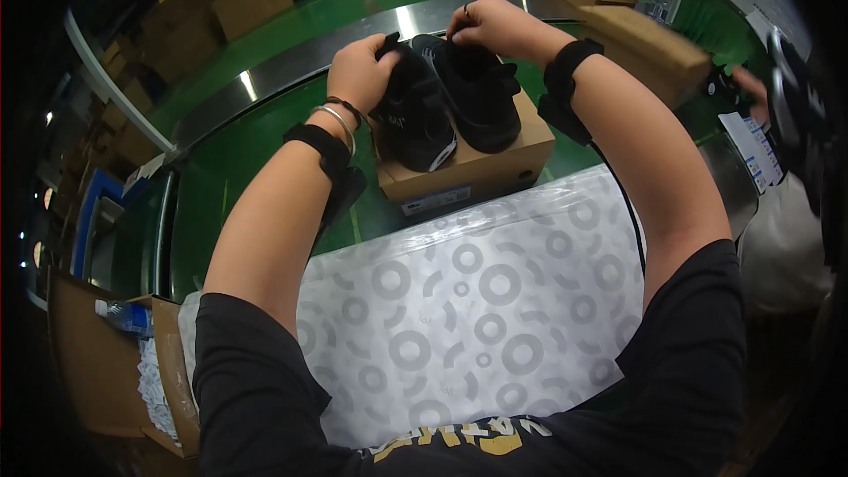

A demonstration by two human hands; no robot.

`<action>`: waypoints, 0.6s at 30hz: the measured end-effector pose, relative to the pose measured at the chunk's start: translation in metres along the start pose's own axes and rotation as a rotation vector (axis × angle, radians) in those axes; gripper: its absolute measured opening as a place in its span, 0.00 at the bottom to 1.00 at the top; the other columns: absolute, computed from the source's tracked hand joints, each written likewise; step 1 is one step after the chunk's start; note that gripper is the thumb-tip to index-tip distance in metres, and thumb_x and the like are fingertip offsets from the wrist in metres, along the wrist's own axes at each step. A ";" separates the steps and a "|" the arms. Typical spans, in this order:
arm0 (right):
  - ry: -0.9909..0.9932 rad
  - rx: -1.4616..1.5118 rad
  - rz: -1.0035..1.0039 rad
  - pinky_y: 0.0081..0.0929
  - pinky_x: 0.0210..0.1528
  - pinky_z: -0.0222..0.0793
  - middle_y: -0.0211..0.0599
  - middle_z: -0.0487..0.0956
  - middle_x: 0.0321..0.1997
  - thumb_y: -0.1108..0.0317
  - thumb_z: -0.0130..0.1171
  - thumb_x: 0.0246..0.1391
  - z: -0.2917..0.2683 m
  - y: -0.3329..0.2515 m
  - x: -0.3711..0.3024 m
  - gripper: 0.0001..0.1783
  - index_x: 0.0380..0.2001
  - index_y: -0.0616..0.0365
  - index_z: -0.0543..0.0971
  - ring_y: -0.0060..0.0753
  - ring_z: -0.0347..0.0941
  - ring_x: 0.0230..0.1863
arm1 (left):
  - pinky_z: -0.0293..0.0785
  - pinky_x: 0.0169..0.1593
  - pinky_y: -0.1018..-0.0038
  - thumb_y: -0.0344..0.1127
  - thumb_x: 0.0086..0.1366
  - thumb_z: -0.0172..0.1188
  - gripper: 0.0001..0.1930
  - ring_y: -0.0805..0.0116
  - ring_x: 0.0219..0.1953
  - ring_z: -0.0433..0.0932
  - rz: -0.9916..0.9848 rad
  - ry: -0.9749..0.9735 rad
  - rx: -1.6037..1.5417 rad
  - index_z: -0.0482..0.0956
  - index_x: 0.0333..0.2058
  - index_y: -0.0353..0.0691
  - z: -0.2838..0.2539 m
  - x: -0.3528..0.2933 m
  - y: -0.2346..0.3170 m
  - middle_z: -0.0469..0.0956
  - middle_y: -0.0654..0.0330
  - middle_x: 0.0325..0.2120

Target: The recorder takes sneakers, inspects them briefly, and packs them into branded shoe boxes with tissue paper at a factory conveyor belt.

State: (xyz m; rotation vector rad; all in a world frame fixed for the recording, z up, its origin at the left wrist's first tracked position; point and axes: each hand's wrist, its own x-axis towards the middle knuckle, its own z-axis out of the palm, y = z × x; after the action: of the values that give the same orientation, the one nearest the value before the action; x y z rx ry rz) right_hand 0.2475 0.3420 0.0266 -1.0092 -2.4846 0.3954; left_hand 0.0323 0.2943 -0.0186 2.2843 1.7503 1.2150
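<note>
Two black shoes lie side by side on a closed brown cardboard shoebox (pixel 521 172). My left hand (pixel 358 78) pinches the far edge of the left shoe (pixel 413 119), near its opening. The fingers of my right hand (pixel 499 28) are closed on the far end of the right shoe (pixel 484 106), with their tips partly hidden. A small white mark shows on the near end of the left shoe. Between the box and my body lies a white sheet with grey rings and arcs (pixel 459 300).
The shoebox stands on a green work surface (pixel 230 230) with a metal edge (pixel 256 93) beyond. At right, another person's hand (pixel 753 95) is near a brown box (pixel 649 49) and a label sheet (pixel 751 150). An open carton (pixel 168 362) with white slips stands lower left.
</note>
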 end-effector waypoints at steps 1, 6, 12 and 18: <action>-0.006 0.000 0.003 0.24 0.39 0.65 0.37 0.76 0.30 0.70 0.56 0.44 0.001 0.004 0.006 0.10 0.34 0.58 0.76 0.30 0.71 0.34 | 0.69 0.34 0.70 0.38 0.49 0.57 0.12 0.57 0.27 0.75 -0.059 -0.018 -0.182 0.77 0.30 0.36 0.001 0.005 -0.004 0.77 0.53 0.25; 0.058 0.162 0.157 0.21 0.35 0.63 0.35 0.75 0.25 0.68 0.55 0.46 0.010 0.014 0.019 0.10 0.32 0.62 0.76 0.24 0.68 0.28 | 0.67 0.31 0.76 0.34 0.46 0.56 0.10 0.68 0.23 0.72 -0.326 -0.093 -0.547 0.78 0.22 0.31 -0.003 0.019 -0.001 0.77 0.57 0.20; 0.098 -0.256 0.105 0.29 0.41 0.65 0.44 0.76 0.34 0.65 0.55 0.45 0.010 -0.030 -0.005 0.14 0.35 0.60 0.76 0.41 0.72 0.37 | 0.66 0.39 0.76 0.38 0.49 0.57 0.17 0.67 0.31 0.72 -0.375 -0.139 -0.921 0.75 0.35 0.31 -0.023 -0.008 -0.007 0.76 0.54 0.29; 0.066 -0.219 -0.277 0.33 0.44 0.64 0.44 0.75 0.36 0.69 0.57 0.38 0.034 -0.109 -0.036 0.21 0.42 0.54 0.73 0.45 0.70 0.42 | 0.65 0.47 0.73 0.28 0.50 0.55 0.19 0.66 0.42 0.70 -0.129 -0.184 -0.227 0.68 0.43 0.34 -0.068 -0.150 0.030 0.71 0.55 0.39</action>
State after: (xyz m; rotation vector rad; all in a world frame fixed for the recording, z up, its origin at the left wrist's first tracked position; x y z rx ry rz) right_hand 0.1900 0.2376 0.0319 -0.7260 -2.5986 0.0040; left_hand 0.0070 0.1307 -0.0417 2.0493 1.5802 1.0809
